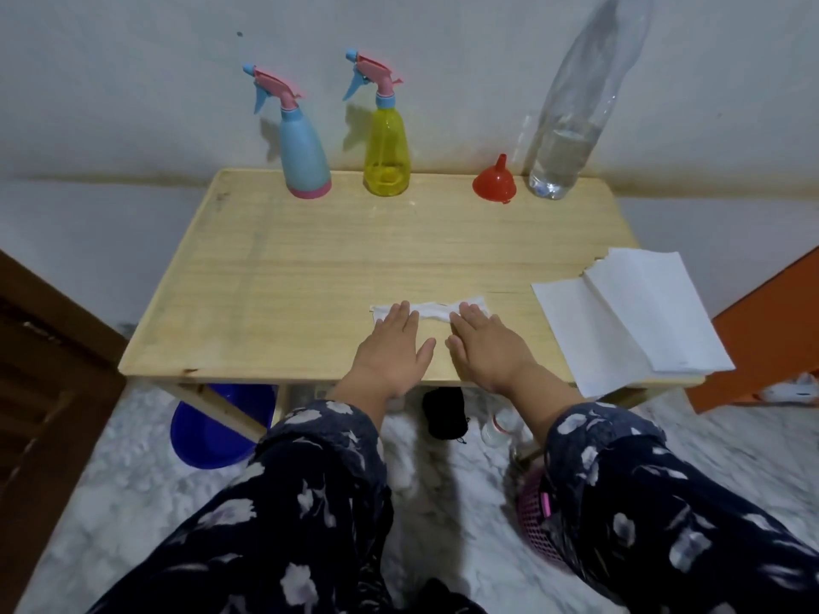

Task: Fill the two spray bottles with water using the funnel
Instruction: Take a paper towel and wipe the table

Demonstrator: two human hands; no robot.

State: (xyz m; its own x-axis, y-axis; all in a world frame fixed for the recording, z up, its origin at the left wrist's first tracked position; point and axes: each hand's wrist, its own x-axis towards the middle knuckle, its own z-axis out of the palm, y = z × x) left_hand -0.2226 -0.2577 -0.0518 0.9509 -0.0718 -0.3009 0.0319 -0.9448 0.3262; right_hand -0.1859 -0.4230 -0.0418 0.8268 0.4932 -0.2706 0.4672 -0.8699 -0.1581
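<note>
— Wooden table (274, 277) holds what?
— Blue spray bottle (306, 157), yellow spray bottle (386, 152), funnel (495, 181) stand at its far edge — left hand (392, 343) and right hand (485, 343) lie flat, fingers spread, gripping nothing, fingertips on a tissue (432, 310).

On the counter (266, 268) stand two spray bottles, one blue (305, 157) and one yellow (386, 152), one red funnel (495, 181), one clear water bottle (571, 126), one crumpled tissue (432, 310) and one stack of folded paper towels (629, 316), with two hands.
</note>
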